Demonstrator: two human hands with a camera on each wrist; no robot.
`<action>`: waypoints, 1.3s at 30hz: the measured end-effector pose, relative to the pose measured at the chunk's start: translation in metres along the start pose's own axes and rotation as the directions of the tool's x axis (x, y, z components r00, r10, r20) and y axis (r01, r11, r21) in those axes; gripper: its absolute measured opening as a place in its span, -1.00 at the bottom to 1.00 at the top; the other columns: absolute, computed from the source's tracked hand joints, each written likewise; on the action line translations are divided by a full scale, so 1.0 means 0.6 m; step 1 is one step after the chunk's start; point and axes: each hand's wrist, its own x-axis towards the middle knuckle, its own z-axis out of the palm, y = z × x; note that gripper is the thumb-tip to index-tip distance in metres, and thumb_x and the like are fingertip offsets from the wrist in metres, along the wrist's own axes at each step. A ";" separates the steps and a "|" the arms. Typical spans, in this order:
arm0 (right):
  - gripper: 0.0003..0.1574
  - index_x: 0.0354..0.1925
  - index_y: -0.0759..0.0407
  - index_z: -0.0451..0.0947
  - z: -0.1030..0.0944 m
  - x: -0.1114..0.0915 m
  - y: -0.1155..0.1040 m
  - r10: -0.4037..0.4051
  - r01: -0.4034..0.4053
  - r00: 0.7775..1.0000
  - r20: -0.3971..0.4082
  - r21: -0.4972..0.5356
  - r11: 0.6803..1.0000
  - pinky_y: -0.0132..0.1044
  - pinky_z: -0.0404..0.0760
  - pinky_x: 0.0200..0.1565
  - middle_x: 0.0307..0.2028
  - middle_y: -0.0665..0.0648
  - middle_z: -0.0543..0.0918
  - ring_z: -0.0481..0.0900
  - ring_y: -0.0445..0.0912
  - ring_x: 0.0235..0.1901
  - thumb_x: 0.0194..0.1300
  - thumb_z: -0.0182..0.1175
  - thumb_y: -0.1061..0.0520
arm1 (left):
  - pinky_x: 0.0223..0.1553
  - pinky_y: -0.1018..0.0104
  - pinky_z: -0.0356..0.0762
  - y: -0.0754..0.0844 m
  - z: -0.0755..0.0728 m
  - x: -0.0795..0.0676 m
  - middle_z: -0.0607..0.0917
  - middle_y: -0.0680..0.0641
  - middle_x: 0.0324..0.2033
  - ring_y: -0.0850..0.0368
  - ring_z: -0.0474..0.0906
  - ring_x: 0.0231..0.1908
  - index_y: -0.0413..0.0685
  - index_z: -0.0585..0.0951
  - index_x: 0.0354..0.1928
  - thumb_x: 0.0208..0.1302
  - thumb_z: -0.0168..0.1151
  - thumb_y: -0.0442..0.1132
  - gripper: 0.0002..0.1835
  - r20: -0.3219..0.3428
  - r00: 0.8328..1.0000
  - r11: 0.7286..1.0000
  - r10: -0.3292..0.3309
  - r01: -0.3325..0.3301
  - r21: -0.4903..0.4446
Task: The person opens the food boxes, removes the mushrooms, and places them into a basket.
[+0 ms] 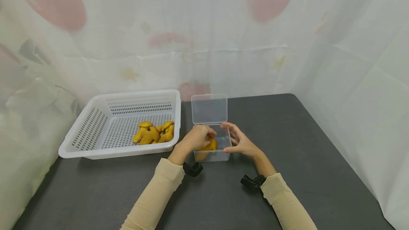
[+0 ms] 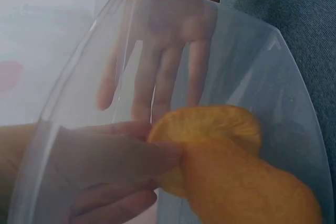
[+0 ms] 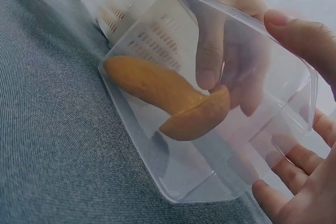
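A clear plastic box [image 1: 212, 156] stands on the table with its hinged lid [image 1: 209, 109] raised at the back. Inside lies a yellow-orange mushroom [image 3: 157, 85] with a thick stem and a curved cap, stem end in a lower corner. My left hand [image 1: 198, 138] reaches into the box and pinches the mushroom's cap between thumb and fingers. My right hand [image 1: 241, 143] holds the box by its right side, thumb at the near corner and fingers spread along the wall. Through the wall, the left wrist view shows those right fingers [image 2: 168, 72] behind the mushroom.
To the left stands a white perforated plastic basket [image 1: 71, 148]. Several similar yellow mushrooms [image 1: 153, 135] are heaped at its right end. The dark table [image 1: 306, 144] meets a pale patterned curtain [image 1: 211, 70] at the back. Each wrist wears a black camera mount.
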 end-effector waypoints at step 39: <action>0.18 0.48 0.15 -0.08 0.000 -0.001 -0.003 0.007 -0.007 1.000 -0.002 -0.010 1.000 0.49 -0.10 0.38 0.49 0.35 -0.01 -0.25 0.29 0.53 0.11 0.43 0.08 | -0.09 0.20 0.73 -0.014 -0.012 -0.028 0.78 -0.13 -0.15 0.01 0.73 -0.14 -0.14 0.72 -0.09 0.17 0.33 -0.33 -0.75 -0.446 0.883 0.951 0.147 -0.250 -0.181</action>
